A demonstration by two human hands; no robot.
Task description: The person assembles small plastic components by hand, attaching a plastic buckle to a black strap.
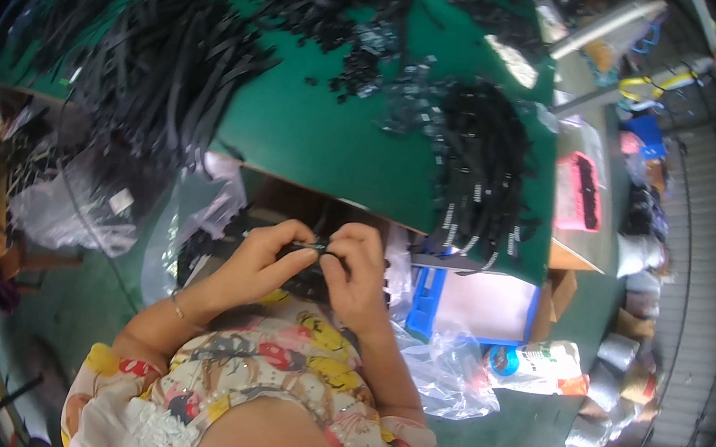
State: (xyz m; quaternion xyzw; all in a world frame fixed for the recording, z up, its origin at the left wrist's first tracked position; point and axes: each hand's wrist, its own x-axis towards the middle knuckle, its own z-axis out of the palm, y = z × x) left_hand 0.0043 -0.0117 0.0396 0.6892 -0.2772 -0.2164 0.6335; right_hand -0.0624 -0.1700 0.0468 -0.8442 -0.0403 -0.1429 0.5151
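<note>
Close in front of my body, just off the near edge of the green table [323, 143], both my hands meet over a small dark piece [319, 246]. It looks like the end of a black strap, but my fingers cover most of it. My left hand [264, 261] pinches it between thumb and fingers from the left. From the right, my right hand [355, 275] grips it with bent fingers and thumb. More black material [308, 284] lies below the hands. A large pile of black straps [172, 67] hangs over the table edge at the left.
Black straps with white marks [481, 167] lie in a bundle at the table's right. Small clear and black parts [364, 68] are heaped farther back. A blue-rimmed tray [486, 306] and clear plastic bags [447, 373] sit right of me. A pink basket [578, 192] stands beyond.
</note>
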